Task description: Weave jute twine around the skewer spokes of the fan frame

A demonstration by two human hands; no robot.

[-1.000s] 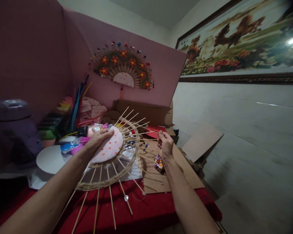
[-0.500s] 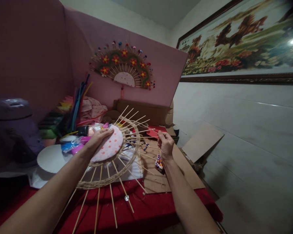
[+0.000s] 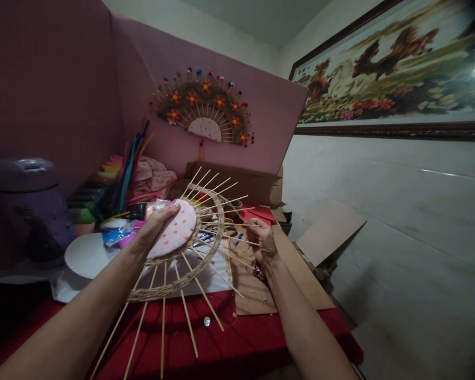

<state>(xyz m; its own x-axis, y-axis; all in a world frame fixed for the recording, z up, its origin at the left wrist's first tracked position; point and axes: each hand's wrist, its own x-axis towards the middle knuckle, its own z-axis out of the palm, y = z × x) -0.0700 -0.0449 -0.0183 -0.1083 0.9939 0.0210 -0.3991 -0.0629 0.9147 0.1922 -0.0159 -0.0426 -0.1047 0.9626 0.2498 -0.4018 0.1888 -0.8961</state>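
My left hand grips a half-round fan frame by its white half-disc with pink-red dots, thumb on top and the other fingers hidden beneath. Thin wooden sticks fan out from the disc. A band of woven jute twine runs across them in an arc. On the right side of the frame, my right hand is closed, fingertips pinched beside the stick ends. It seems to hold a strand of the twine, though the fingers partly cover it.
A finished fan with flowers hangs on the pink board. Cardboard lies on the red cloth, near a small shiny disc. A white paper plate, coloured packets and a purple container stand left.
My right hand has moved slightly down, its fingers now lower among the stick ends. The fan frame has turned and shifted a little in my left hand. The view has moved slightly.
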